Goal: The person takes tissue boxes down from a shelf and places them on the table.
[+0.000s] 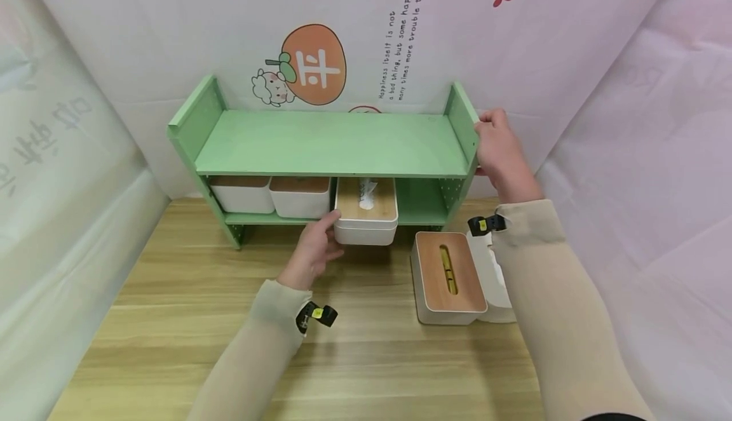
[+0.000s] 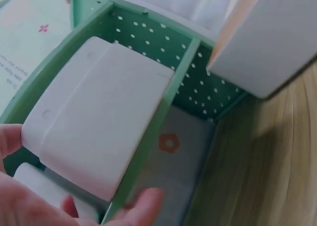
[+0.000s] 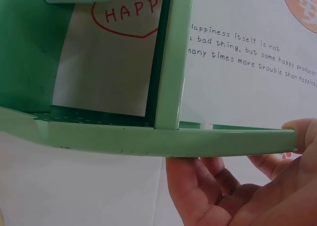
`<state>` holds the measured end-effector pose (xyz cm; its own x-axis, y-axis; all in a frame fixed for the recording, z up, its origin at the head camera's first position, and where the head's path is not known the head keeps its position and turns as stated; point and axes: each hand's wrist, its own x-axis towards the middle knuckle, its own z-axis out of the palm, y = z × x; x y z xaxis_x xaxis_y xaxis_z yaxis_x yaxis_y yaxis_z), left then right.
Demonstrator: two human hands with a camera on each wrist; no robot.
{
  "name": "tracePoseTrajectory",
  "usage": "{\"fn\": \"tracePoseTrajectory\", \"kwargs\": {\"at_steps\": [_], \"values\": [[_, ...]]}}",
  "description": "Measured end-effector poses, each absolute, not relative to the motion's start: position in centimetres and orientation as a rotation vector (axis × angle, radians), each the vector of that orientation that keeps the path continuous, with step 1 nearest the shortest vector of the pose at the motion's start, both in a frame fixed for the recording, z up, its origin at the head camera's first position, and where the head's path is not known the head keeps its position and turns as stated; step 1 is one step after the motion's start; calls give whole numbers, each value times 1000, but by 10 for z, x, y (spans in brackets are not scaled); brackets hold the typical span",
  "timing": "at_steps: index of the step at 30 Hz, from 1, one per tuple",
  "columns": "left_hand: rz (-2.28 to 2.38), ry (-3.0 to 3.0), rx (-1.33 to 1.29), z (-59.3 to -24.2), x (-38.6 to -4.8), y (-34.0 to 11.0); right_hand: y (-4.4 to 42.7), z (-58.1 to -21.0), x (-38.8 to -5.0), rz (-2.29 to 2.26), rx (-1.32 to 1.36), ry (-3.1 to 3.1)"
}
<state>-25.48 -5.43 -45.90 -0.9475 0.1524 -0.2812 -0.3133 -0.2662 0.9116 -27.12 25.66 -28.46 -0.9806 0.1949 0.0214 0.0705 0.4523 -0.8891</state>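
A white tissue box (image 1: 366, 233) with a wooden lid and a tissue poking out sits on the lower level of a green shelf (image 1: 332, 145), its front jutting past the shelf edge. My left hand (image 1: 311, 246) touches this box at its left front corner; in the left wrist view a fingertip meets the box's edge and the other fingers lie near the shelf rail. At the shelf's right end, my right hand (image 1: 500, 154) grips the upright side panel (image 3: 223, 142). The right wrist view shows its fingers against the panel's outer face and the thumb at the panel's end.
Two white boxes with wooden lids, a left one (image 1: 243, 195) and a right one (image 1: 300, 199), stand on the lower shelf. On the wooden surface (image 1: 366, 357), a slotted wooden-lidded box (image 1: 448, 275) stands beside another white box (image 1: 497, 287), partly hidden by my right arm.
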Motion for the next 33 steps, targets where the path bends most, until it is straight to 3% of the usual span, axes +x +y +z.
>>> {"fn": "tracePoseTrajectory", "kwargs": {"at_steps": [20, 33], "values": [[2088, 1761, -118, -452, -257, -70, 260, -288, -275, 1573, -216, -2598], [1971, 1795, 32, -453, -228, -97, 258, -284, -273, 1561, -202, -2598]]}}
